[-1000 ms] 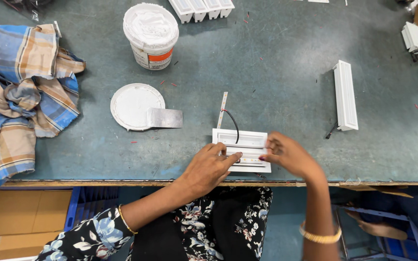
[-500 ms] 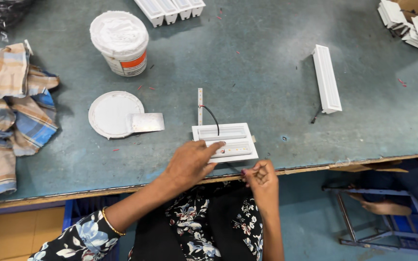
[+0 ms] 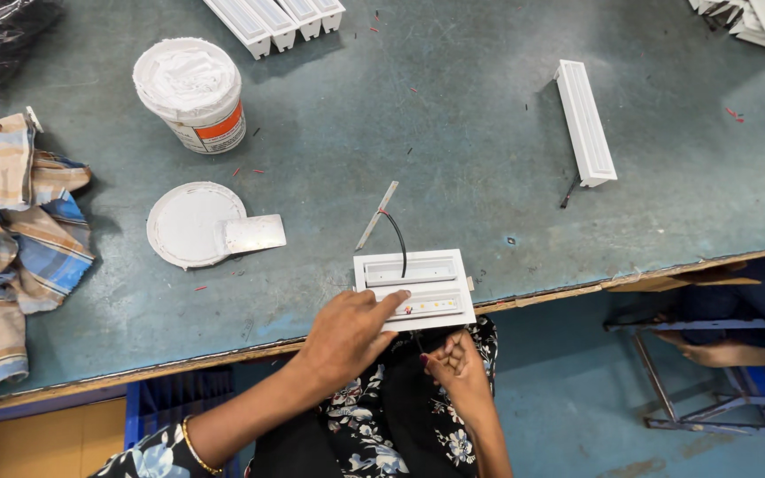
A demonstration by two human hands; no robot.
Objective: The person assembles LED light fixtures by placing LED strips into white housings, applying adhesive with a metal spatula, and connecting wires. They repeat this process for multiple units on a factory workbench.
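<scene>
A flat white rectangular housing [image 3: 418,285] with two slots lies at the table's near edge, partly overhanging it. A black wire [image 3: 397,241] runs from it to a thin strip [image 3: 377,215] lying just beyond. My left hand [image 3: 347,334] rests flat on the housing's near left part, fingers pointing along the lower slot. My right hand [image 3: 453,361] is below the table edge over my lap, fingers curled together just under the housing; whether something is pinched in them I cannot tell.
A white tub of paste [image 3: 191,94] stands at the back left, its lid [image 3: 193,223] with a small metal scraper [image 3: 254,234] nearer. A checked cloth [image 3: 11,248] lies at left. A long white housing [image 3: 585,122] lies at right, more housings [image 3: 276,18] at the back.
My right hand has left the housing's top and dropped below the table edge. My left hand stays pressed on the housing. The camera view has shifted.
</scene>
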